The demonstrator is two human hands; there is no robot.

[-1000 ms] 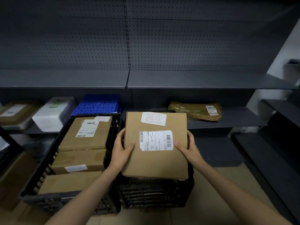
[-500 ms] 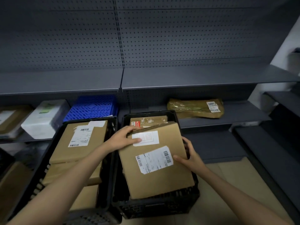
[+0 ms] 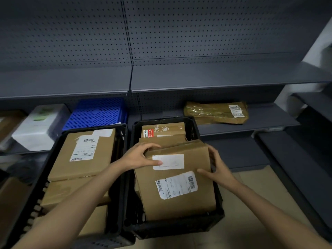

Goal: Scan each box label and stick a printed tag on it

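Left crate (image 3: 124, 159): boxes, top box (image 3: 84, 155) labelled and tagged. Left hand (image 3: 138, 156) grips the cardboard box (image 3: 179, 200) at its top-left corner, right hand (image 3: 218, 169) its right edge; box lies tilted in right crate (image 3: 179, 229), apparently tagged. Boxes beneath look unprocessed.

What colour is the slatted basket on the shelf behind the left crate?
Bright blue, seen in the head view, the only one.

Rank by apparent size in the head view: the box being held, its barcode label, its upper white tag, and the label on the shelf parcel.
1. held box
2. barcode label
3. upper white tag, close to the barcode label, so unsure
4. shelf parcel's label, though it lies farther away
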